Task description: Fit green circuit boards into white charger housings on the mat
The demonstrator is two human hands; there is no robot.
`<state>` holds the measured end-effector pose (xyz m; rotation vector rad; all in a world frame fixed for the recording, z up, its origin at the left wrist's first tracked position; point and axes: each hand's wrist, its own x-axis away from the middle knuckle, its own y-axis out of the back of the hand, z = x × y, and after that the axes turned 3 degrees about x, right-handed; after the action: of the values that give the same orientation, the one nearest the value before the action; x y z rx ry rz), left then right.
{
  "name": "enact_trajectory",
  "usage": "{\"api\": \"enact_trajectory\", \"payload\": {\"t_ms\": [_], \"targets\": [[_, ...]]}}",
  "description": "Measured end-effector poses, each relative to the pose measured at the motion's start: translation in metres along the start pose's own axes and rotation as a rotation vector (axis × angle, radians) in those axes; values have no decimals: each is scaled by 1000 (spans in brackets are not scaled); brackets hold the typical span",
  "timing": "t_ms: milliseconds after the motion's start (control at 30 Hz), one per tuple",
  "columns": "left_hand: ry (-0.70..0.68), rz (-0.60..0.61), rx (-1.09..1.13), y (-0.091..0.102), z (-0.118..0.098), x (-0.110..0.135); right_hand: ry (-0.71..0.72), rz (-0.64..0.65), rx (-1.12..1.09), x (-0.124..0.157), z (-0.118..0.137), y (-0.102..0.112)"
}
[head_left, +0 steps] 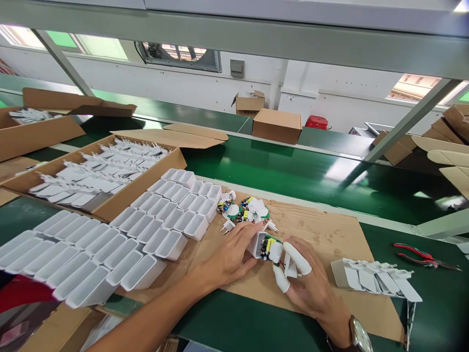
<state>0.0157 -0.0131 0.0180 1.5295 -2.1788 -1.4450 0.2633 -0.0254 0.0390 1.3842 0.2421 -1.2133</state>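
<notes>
My left hand (240,249) is closed around a white plastic housing (257,244) whose open end faces right. At that opening sits a circuit board (270,247) with yellow and white parts; how far it reaches inside I cannot tell. My right hand (302,274), with white covers on thumb and forefinger, pinches a white plug cap (290,266) joined to the board's right end. Just beyond my left hand, several more boards (247,210) with white plug pieces lie in a cluster on the cardboard sheet (315,220).
Rows of open white housings (146,274) stand at the left. Behind them is a cardboard box (176,159) of white plug pieces. At right lie a housing heaped with flat white pieces (381,278) and red-handled pliers (421,256). A green conveyor belt (293,166) runs behind.
</notes>
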Motion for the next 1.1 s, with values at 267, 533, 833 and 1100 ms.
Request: {"api": "enact_trajectory", "payload": {"t_ms": [267,533,833,1100], "targets": [[-33,13,19,0,-1,1,-4,58,22,14,-4,-4],[-57,8,-22,-4,3,2,-32,110,-6,21,-9,-6],[-77,2,-50,-3,1,1,-21,111,30,19,-8,-7],[-73,-1,-42,-1,0,1,-26,115,9,17,-7,-6]]}}
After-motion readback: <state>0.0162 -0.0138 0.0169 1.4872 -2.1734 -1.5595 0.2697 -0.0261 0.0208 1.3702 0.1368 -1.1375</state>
